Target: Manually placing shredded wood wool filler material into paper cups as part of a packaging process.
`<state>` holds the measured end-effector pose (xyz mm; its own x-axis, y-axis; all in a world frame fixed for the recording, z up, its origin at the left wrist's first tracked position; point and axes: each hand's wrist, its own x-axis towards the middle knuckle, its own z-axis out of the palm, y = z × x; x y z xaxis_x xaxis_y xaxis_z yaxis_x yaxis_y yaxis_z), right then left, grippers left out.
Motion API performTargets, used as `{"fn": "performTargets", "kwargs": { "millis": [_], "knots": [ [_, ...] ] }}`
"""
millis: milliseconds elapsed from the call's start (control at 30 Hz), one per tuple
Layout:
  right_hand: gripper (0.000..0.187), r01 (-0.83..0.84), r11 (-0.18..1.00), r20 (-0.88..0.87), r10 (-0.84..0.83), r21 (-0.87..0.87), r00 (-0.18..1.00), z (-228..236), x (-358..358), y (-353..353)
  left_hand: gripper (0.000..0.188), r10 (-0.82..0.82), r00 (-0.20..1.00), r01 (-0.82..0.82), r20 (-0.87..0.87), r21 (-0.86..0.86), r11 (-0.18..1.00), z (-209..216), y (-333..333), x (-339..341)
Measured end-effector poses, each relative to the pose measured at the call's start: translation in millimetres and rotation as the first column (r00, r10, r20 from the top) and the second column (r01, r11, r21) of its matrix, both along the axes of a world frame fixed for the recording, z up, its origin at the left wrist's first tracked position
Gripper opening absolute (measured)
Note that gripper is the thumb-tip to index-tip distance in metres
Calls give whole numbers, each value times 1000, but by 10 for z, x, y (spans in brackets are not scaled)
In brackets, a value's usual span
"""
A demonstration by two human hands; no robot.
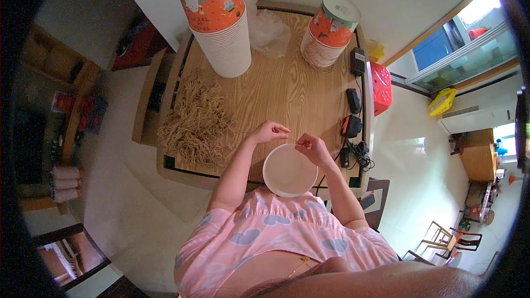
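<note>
A white round paper tub (290, 172) leans against my front at the table's near edge, its mouth facing me. Above its far rim, my left hand (269, 132) is closed in a pinch at the end of a thin tan cord (291, 139). My right hand (313, 149) pinches the same cord at the tub's rim; its fingertips partly hide the spot. To the left lies a loose heap of tan twisted cords (197, 118).
A tall stack of orange and green printed tubs (223, 38) stands at the far left, a shorter stack (331, 27) at the far right. Between them lies clear plastic (269, 32). Black adapters (351, 126) and a coiled cable (361, 154) line the right edge, beside a red stool (381, 88).
</note>
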<state>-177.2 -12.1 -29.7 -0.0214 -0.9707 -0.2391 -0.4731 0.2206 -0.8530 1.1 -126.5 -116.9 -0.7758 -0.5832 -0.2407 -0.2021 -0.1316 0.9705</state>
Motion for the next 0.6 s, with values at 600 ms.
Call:
{"fn": "performTargets", "kwargs": {
  "millis": [600],
  "knots": [
    [16,59,993,117,-70,100,991,-262,-93,-39,8,217,976,-218,29,34,975,-252,114,-382]
  ]
}}
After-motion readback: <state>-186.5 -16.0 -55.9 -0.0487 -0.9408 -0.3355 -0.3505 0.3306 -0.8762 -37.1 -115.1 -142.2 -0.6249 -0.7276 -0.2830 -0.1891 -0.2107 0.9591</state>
